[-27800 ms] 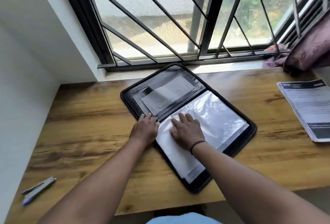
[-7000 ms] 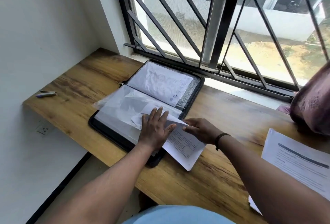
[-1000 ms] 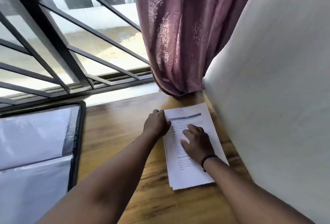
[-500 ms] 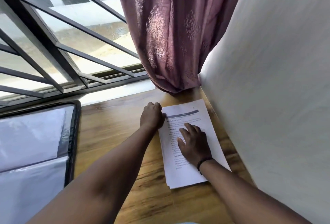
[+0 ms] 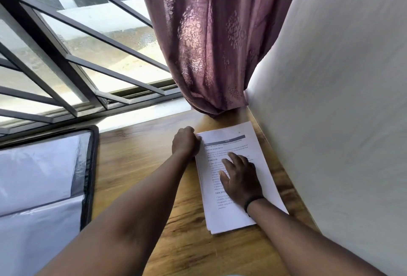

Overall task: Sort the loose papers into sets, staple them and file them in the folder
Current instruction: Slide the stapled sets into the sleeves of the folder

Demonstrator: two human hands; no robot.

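- Both hands are on the stack of printed papers (image 5: 233, 214): my left hand (image 5: 186, 143) is curled at its upper-left corner, fingers closed over the edge (whether a sheet is actually pinched I cannot tell), and my right hand (image 5: 240, 178) lies open and flat on the top page, pressing it down.
- That stack sits on the wooden bench (image 5: 136, 165), close beside the white wall (image 5: 330, 99) and just below the hem of the purple curtain (image 5: 204, 44).
- My zip folder (image 5: 92, 165) lies open well off to the left, its clear sleeves showing, with bare bench between it and the papers.
- As I judge it, the step is peeling off the sheets for one set, so the flat hand should hold the pile steady while the corner lifts.
- Lift slowly from that corner and check the heading and page number, since sheets tend to cling together.
- Keep the edges square (the lower edges already look slightly fanned) before anything goes near a stapler, which I cannot see here.
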